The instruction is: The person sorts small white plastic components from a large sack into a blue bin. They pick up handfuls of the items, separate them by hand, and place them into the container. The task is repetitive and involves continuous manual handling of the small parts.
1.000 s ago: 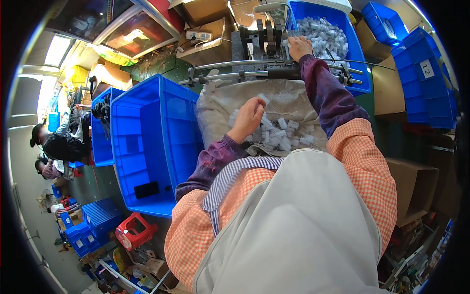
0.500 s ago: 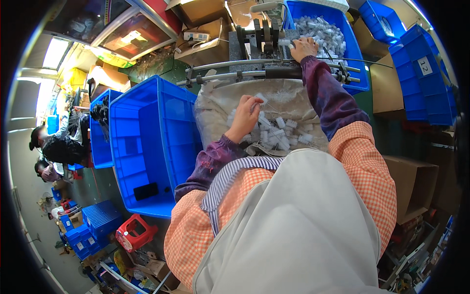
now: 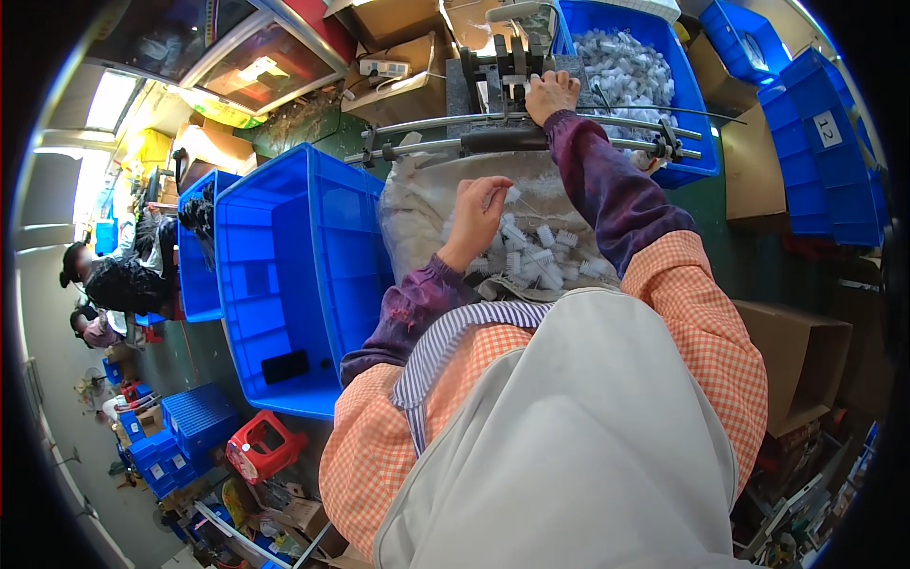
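Metal machine (image 3: 502, 71): R hand (image 3: 553, 93) now closer; can't tell its or L hand (image 3: 478, 216) grip.

We face the cloth (image 3: 406, 199), small pieces (image 3: 538, 258) on it, machine (image 3: 503, 62) beyond it, filled crate (image 3: 690, 90) beyond it to the right, another crate (image 3: 303, 256) left of it

Light looks strongest up and left of the large blue bin (image 3: 355, 228), where a window (image 3: 112, 98) burns out to white. Above the bin, a framed glass panel (image 3: 261, 71) carries a warm glare. Right of the bin, the white pieces (image 3: 542, 266) are evenly lit and fairly sharp; much farther right, a cardboard box (image 3: 779, 356) sits dimmer. Far left of it, detail softens, and straight edges bow toward the black surround.
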{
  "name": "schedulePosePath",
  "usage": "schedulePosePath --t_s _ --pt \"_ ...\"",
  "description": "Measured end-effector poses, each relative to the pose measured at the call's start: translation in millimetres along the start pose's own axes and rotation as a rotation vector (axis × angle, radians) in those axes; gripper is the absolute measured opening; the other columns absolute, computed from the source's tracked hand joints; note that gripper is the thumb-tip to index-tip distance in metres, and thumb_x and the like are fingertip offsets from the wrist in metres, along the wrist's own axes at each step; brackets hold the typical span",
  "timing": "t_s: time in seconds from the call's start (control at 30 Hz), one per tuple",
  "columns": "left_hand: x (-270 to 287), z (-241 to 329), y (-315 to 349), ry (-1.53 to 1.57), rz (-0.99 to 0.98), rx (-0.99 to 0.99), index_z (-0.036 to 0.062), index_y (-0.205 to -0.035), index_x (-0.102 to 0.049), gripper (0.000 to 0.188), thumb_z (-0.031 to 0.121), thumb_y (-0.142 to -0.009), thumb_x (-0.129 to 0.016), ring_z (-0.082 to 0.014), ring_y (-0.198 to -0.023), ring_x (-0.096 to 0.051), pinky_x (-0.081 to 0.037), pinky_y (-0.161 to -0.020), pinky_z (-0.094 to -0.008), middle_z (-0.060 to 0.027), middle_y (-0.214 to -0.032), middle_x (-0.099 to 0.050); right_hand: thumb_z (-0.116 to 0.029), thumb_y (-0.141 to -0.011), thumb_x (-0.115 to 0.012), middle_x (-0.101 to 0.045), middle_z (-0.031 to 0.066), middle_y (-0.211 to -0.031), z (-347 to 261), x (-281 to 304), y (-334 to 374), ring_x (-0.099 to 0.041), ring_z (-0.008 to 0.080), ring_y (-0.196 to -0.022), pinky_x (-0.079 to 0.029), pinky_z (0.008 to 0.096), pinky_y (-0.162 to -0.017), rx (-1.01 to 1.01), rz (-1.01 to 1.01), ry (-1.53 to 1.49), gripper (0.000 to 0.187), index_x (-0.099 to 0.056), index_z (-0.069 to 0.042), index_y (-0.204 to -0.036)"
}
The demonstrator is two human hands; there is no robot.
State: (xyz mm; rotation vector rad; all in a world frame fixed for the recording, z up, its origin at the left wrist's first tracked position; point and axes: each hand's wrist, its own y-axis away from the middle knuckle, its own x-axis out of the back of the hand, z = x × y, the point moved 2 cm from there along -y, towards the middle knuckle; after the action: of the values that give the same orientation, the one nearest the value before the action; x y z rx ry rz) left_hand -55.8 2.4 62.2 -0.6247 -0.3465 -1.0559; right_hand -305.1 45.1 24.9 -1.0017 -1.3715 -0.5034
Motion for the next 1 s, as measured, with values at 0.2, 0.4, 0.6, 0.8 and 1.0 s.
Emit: schedulePosePath --t_s 0.2,0.4,0.6,0.8,1.0 --pt "7.2 -1.5 -2.1 0.108 0.027 0.165 0.0058 -0.094 -0.063 0.013 0.009 -0.084 -0.057 -0.01 -0.068 -0.049 -0.04 -0.061 -0.0225 -0.0043 -0.08 -0.059 -0.028 -0.079 -0.048 -0.057 0.0093 -0.102 31.9 7.4 2.7 -0.045 0.0285 -0.106 -0.027 0.0459 -0.09 -0.003 -0.039 -0.002 0.027 -0.063 -0.012 -0.095" --pt "0.6 -4.4 -8.5 0.316 0.011 0.202 0.0032 -0.096 -0.062 0.014 0.008 -0.085 -0.055 -0.006 -0.066 -0.051 -0.041 -0.06 -0.0196 -0.0001 -0.079 -0.06 -0.025 -0.081 -0.046 -0.058 0.0124 -0.108 78.7 6.5 -12.7 -0.055 0.0274 -0.103 -0.033 0.0465 -0.09 -0.031 -0.136 -0.071 0.028 -0.062 -0.012 -0.099" --pt "-10.2 2.7 -18.3 0.449 -0.034 0.223 0.0 -0.094 -0.061 0.013 0.006 -0.084 -0.057 -0.0086 -0.069 -0.058 -0.047 -0.061 -0.0214 -0.0036 -0.083 -0.062 -0.023 -0.082 -0.045 -0.062 0.0117 -0.099 125.6 39.1 -37.1 -0.06 0.0282 -0.095 -0.044 0.0448 -0.077 -0.186 -0.184 0.169 0.023 -0.059 -0.015 -0.098" --pt "-27.7 10.8 -35.6 0.581 0.013 0.119 -0.0032 -0.095 -0.061 0.013 0.0 -0.082 -0.058 -0.0105 -0.077 -0.06 -0.052 -0.067 -0.0225 -0.0055 -0.093 -0.061 -0.024 -0.084 -0.054 -0.059 0.0147 -0.108 132.7 62.0 15.6 -0.059 0.03 -0.091 -0.045 0.0371 -0.08 0.18 -0.048 -0.339 0.033 -0.055 -0.007 -0.113" --pt "-29.4 16.5 -49.5 0.496 0.028 0.133 -0.0005 -0.104 -0.058 0.025 0.009 -0.081 -0.063 -0.0153 -0.081 -0.06 -0.051 -0.07 -0.0274 -0.0089 -0.097 -0.062 -0.011 -0.083 -0.053 -0.062 0.0118 -0.081 42.9 68.3 72.7 -0.058 0.0167 -0.078 -0.045 0.0296 -0.072 0.502 -0.526 -1.104 0.022 -0.06 -0.003 -0.101"
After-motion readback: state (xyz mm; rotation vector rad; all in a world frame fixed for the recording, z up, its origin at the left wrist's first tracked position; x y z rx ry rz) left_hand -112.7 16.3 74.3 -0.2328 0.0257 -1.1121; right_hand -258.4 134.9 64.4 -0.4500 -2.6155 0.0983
